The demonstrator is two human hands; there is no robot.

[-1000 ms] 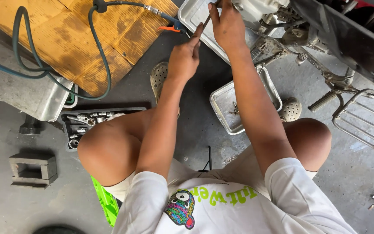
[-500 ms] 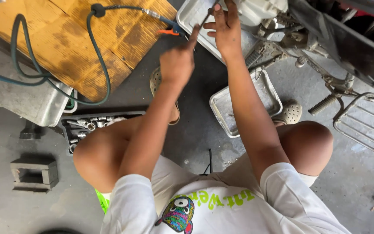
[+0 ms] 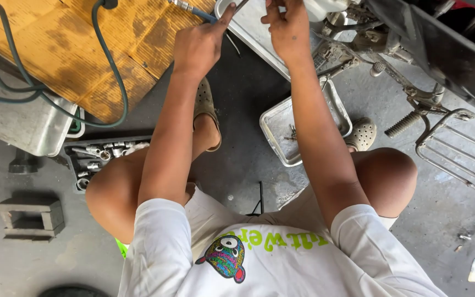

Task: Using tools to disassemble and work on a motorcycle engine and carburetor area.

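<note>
I squat on a concrete floor beside a motorbike. My left hand (image 3: 198, 47) reaches forward and pinches a thin metal tool (image 3: 241, 5) at the near corner of a large metal tray (image 3: 243, 33). My right hand (image 3: 288, 26) is raised just right of it at the top edge of the view, next to a white plastic part (image 3: 325, 6). Its fingers curl, and the frame edge cuts off whatever they touch. Between my knees lies a small metal tray (image 3: 275, 125) with a few small screws (image 3: 292, 132).
An open socket set case (image 3: 90, 157) lies by my left knee. A green hose (image 3: 112, 82) loops over stained cardboard (image 3: 56, 38) and a metal box (image 3: 26, 124). The bike's foot peg (image 3: 405, 124) and wire rack (image 3: 460, 148) are at right. A metal block (image 3: 28, 215) sits at left.
My left hand has moved forward and up to the big tray's corner. The right hand has stayed at the bike. The view has shifted closer.
</note>
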